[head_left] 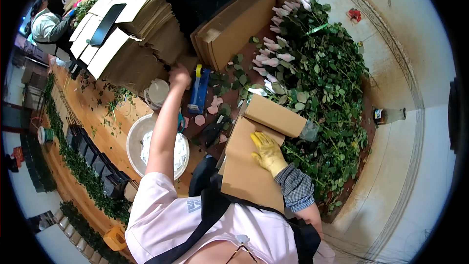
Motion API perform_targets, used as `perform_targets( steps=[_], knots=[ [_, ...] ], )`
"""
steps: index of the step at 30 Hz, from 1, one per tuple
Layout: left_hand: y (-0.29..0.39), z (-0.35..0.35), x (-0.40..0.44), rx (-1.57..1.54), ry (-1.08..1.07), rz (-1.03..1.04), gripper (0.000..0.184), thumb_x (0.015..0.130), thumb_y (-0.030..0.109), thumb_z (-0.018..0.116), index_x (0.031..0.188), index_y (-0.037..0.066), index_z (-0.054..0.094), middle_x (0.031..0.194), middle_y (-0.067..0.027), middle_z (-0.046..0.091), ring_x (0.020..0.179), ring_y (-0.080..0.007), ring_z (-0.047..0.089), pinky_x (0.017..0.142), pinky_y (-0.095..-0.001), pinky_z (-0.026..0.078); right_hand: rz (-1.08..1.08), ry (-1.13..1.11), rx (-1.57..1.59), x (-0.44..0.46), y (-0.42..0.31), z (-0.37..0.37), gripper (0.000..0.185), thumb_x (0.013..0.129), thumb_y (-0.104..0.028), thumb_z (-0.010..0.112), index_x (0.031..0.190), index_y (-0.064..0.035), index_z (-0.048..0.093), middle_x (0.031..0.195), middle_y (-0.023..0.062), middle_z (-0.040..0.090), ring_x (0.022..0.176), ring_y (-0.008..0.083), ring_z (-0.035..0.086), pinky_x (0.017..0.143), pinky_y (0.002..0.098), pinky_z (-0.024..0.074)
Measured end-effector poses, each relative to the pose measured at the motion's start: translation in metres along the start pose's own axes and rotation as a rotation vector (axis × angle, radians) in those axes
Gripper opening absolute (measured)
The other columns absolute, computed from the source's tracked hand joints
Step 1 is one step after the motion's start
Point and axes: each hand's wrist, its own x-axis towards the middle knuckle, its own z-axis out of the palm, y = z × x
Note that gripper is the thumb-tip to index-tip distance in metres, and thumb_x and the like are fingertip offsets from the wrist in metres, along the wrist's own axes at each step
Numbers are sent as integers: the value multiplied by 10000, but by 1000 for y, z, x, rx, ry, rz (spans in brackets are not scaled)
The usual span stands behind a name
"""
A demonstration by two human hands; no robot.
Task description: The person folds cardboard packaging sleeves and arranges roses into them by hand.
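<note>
My right hand, in a yellow glove, lies flat with fingers spread on a folded cardboard piece in front of my body. A raised flap stands at its far end. My bare left hand reaches out to the lower corner of a tall stack of cardboard sheets. Its fingers look curled there, and what they hold, if anything, is hidden. Close by are a blue tape dispenser and a whitish round container.
Cut roses with pale wrapped heads are heaped along the right. A white basin sits under my left arm. A black phone lies on the stack. Another person is at far left. A glass bottle lies right.
</note>
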Motion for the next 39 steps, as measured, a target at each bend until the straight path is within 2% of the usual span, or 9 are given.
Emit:
perform_targets(
  steps=[5,9,15,21,25,29,33,37,39],
  knots=[
    [22,-128,-125,-579,269,312,1145,666,148,872,1533,22,136,1331,-324,410,1158,-419,525,985,-453,480,-57,120,34,1,10,17,702,854,-286,679,1468,-89,402,1491,130,447,1394,293,398,1142,408,329],
    [6,-101,-179,-1483,-500,643,888,854,156,744,1531,5,190,1404,-157,498,1169,-204,562,991,-309,464,52,-126,-8,3,-1,-3,685,891,-319,618,1478,-53,386,1474,174,451,1390,305,399,1158,405,321],
    [33,7,-231,-1197,-1397,208,284,957,227,676,1089,-24,675,912,-7,700,800,-90,635,755,-249,524,-62,-65,25,6,13,12,643,884,-305,620,1448,-58,432,1471,160,460,1361,316,426,1139,388,351],
    [71,45,-254,-570,-529,629,399,887,296,744,853,-44,538,702,-183,644,647,-212,648,583,-356,484,141,605,62,6,6,0,119,795,-194,623,778,-85,669,875,31,689,867,259,672,808,388,520],
    [74,48,-263,-604,-441,678,344,918,285,694,897,-33,562,739,-208,665,689,-336,679,619,-407,507,49,157,124,15,-1,-6,647,830,-356,717,1376,-80,505,1443,149,497,1301,290,498,1051,406,412],
    [78,16,-255,99,-327,875,382,929,368,660,952,-6,583,779,-140,695,741,-337,693,682,-432,554,130,-130,-234,26,-21,4,834,882,-453,619,1549,-121,244,1593,126,290,1438,332,314,1128,495,287],
    [78,-68,-288,-954,-1728,672,529,1003,412,563,1315,-10,502,1175,-123,663,1075,-231,657,946,-346,515,65,-52,-79,25,-9,27,955,810,-515,637,1558,-106,207,1593,171,276,1439,369,295,1164,517,224],
    [67,-8,-342,-10,-1084,1140,545,988,343,573,1406,24,433,1413,-252,491,1313,-397,472,1084,-422,390,84,45,-69,26,-10,41,962,810,-561,612,1559,-115,204,1591,186,262,1440,392,276,1181,525,192],
    [58,15,-351,-95,-711,1322,478,962,289,592,1349,22,508,1291,-280,561,1213,-443,522,1012,-452,434,98,26,-67,28,-12,39,949,817,-565,598,1559,-120,207,1592,179,261,1442,392,271,1188,525,181]
  ],
)
